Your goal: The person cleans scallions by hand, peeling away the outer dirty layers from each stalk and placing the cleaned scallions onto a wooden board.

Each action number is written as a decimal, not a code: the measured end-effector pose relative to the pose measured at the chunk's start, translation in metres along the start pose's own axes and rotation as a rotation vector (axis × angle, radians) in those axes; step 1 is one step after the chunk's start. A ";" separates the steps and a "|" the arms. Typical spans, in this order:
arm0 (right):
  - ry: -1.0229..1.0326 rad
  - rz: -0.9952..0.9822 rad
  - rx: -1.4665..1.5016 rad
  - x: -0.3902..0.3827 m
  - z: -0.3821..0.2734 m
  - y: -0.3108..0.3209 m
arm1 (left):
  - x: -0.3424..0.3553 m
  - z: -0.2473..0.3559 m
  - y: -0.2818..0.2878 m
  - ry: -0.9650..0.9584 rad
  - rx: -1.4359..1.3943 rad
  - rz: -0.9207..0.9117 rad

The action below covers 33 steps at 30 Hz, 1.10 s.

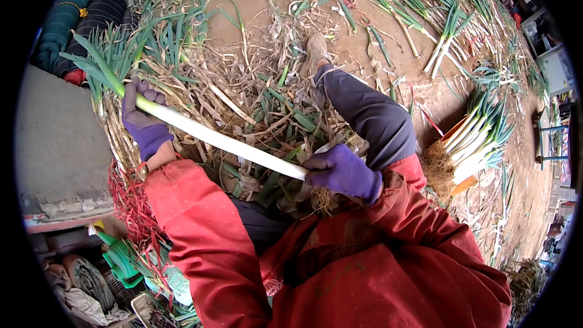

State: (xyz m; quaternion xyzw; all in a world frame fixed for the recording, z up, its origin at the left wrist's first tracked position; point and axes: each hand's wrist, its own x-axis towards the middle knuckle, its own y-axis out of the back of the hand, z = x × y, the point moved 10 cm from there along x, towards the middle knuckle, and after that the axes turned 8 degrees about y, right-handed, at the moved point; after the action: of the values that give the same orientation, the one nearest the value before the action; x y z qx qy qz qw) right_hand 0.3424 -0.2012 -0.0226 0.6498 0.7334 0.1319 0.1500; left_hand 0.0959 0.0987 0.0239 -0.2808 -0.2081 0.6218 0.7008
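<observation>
A long leek (218, 140) with a white shaft and green leaves stretches slantwise across my lap, held in both hands. My left hand (143, 112), in a purple glove with dirty fingers, wraps round it where white turns to green. Near the root end, my right hand (345, 171) in a matching glove is closed on the shaft. Brown roots (323, 199) hang below that hand. Beneath the leek lie dry peeled leaves and green scraps (291, 115).
A bundle of cleaned leeks (470, 140) lies on the right, roots toward me. More leeks (449, 42) spread at the far right, and unpeeled ones (115, 127) at left. Red ties (135, 197) hang beside a concrete block (64, 140). Rolled covers (82, 21) lie at the far left.
</observation>
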 end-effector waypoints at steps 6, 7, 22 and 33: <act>0.035 0.057 -0.079 -0.002 -0.003 0.001 | -0.005 -0.002 -0.019 -0.006 -0.033 -0.092; 0.048 0.078 -0.090 -0.003 -0.007 0.002 | -0.005 -0.002 -0.021 -0.009 -0.038 -0.106; -0.048 -0.042 0.502 -0.018 0.005 -0.009 | -0.007 -0.004 -0.020 0.001 -0.073 -0.155; 0.091 0.096 -0.029 -0.022 -0.012 -0.008 | -0.002 -0.006 -0.019 0.003 -0.061 -0.202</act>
State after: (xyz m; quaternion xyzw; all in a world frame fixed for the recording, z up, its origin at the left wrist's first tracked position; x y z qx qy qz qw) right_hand 0.3333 -0.2236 -0.0136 0.6752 0.7055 0.1789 0.1193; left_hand 0.1131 0.0944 0.0320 -0.2805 -0.2529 0.5410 0.7515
